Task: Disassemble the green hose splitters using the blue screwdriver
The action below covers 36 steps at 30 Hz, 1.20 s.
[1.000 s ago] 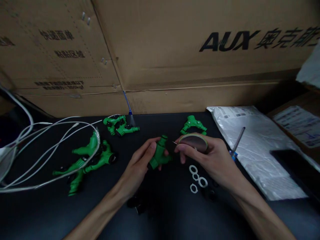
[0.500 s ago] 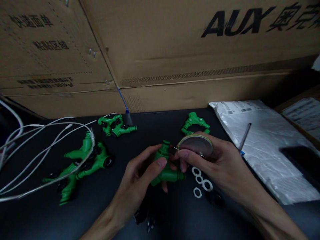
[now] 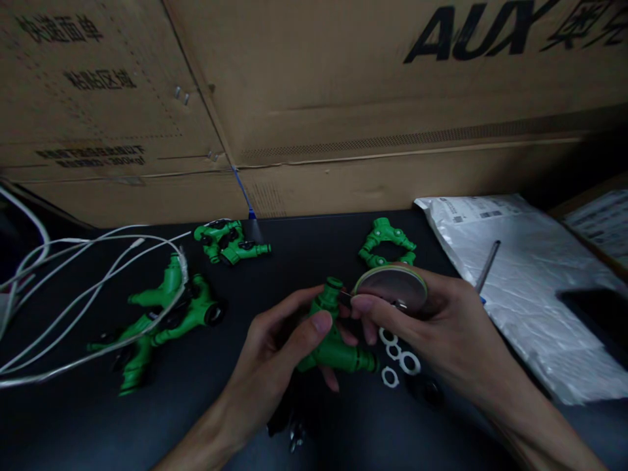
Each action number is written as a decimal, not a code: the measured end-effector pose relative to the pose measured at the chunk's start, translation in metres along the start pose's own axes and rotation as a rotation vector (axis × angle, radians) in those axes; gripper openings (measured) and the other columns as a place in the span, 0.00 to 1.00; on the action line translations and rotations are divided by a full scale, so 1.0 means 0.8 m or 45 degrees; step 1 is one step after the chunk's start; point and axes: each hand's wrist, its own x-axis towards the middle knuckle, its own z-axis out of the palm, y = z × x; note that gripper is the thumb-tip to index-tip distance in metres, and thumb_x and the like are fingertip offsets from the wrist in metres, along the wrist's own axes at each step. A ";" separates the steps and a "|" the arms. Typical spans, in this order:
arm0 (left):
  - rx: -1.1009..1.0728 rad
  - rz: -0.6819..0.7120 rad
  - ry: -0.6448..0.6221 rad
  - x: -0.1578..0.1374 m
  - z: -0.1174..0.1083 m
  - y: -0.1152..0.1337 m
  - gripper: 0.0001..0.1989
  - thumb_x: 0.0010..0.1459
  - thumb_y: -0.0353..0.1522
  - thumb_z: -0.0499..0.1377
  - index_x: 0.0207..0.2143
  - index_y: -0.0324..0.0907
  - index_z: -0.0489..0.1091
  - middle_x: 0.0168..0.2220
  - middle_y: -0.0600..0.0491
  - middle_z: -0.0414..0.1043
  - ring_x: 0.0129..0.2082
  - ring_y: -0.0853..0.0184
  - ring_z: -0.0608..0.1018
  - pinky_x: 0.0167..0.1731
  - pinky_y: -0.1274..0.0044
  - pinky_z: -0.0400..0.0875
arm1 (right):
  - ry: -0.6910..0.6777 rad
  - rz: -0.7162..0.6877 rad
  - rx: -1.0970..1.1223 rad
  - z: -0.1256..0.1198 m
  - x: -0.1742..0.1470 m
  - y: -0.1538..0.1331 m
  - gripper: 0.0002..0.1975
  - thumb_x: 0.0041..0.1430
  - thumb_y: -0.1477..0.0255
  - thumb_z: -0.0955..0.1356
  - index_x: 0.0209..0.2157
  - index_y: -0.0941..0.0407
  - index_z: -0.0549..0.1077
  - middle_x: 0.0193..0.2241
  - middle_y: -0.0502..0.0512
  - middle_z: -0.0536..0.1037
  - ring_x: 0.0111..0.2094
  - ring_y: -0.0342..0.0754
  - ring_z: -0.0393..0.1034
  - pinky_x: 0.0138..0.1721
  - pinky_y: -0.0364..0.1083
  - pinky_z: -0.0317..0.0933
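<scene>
Left hand (image 3: 272, 340) curls fingers round green connector (image 3: 338, 352); right hand (image 3: 439, 314) holds disc (image 3: 391, 288), fingertips pinching dark piece (image 3: 346, 299); tabletop (image 3: 309, 247) extends to carton (image 3: 343, 85) edge.

The held connector (image 3: 339, 353) sits between cables (image 3: 184, 269), left, and a parcel (image 3: 520, 261), right, with cardboard (image 3: 324, 98) behind

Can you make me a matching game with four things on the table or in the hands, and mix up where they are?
Things:
1. Round disc
2. White cables
3. White rings
4. Silvery packet

Places:
A. On the dark table, between the two forearms
B. On the right side, well beyond the rings
C. In the right hand
D. On the left, partly across some green fittings

Right pairs: 1-C, 2-D, 3-A, 4-B
</scene>
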 end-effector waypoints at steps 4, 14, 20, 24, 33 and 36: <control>-0.011 0.008 -0.031 -0.001 0.001 0.002 0.17 0.65 0.39 0.64 0.53 0.40 0.78 0.41 0.44 0.79 0.41 0.59 0.82 0.26 0.80 0.81 | 0.021 -0.014 -0.019 0.000 0.001 0.001 0.06 0.57 0.76 0.77 0.29 0.53 0.80 0.23 0.42 0.79 0.24 0.35 0.73 0.28 0.31 0.66; -0.078 0.023 -0.075 -0.001 -0.001 0.000 0.16 0.67 0.37 0.63 0.54 0.41 0.78 0.40 0.46 0.79 0.37 0.63 0.82 0.31 0.77 0.84 | 0.027 -0.046 -0.100 0.003 0.000 -0.004 0.05 0.56 0.73 0.77 0.28 0.54 0.80 0.21 0.44 0.79 0.23 0.38 0.74 0.26 0.32 0.67; -0.027 0.014 -0.069 -0.008 0.003 0.002 0.17 0.68 0.38 0.61 0.55 0.41 0.77 0.41 0.45 0.79 0.31 0.67 0.80 0.25 0.81 0.80 | 0.081 -0.070 -0.213 0.004 -0.002 -0.004 0.05 0.58 0.68 0.76 0.31 0.54 0.81 0.23 0.47 0.81 0.25 0.42 0.76 0.27 0.36 0.69; -0.017 -0.007 -0.056 -0.010 0.005 0.004 0.19 0.68 0.40 0.61 0.55 0.41 0.76 0.42 0.44 0.78 0.29 0.68 0.79 0.24 0.80 0.79 | 0.093 -0.080 -0.213 0.007 -0.006 -0.005 0.04 0.57 0.69 0.77 0.32 0.53 0.81 0.23 0.46 0.81 0.24 0.40 0.76 0.27 0.35 0.69; 0.272 0.037 0.210 -0.010 0.008 0.003 0.16 0.66 0.45 0.62 0.44 0.43 0.82 0.26 0.55 0.69 0.25 0.72 0.68 0.22 0.85 0.63 | 0.085 -0.110 -0.325 0.014 -0.006 -0.009 0.07 0.61 0.71 0.73 0.28 0.54 0.80 0.22 0.45 0.80 0.24 0.38 0.74 0.26 0.34 0.65; 0.414 0.089 0.237 -0.010 0.010 0.004 0.16 0.66 0.45 0.61 0.42 0.44 0.82 0.25 0.56 0.67 0.24 0.73 0.65 0.25 0.83 0.65 | 0.119 -0.149 -0.386 0.017 -0.006 -0.011 0.08 0.60 0.73 0.73 0.26 0.54 0.79 0.20 0.45 0.79 0.22 0.40 0.74 0.26 0.36 0.66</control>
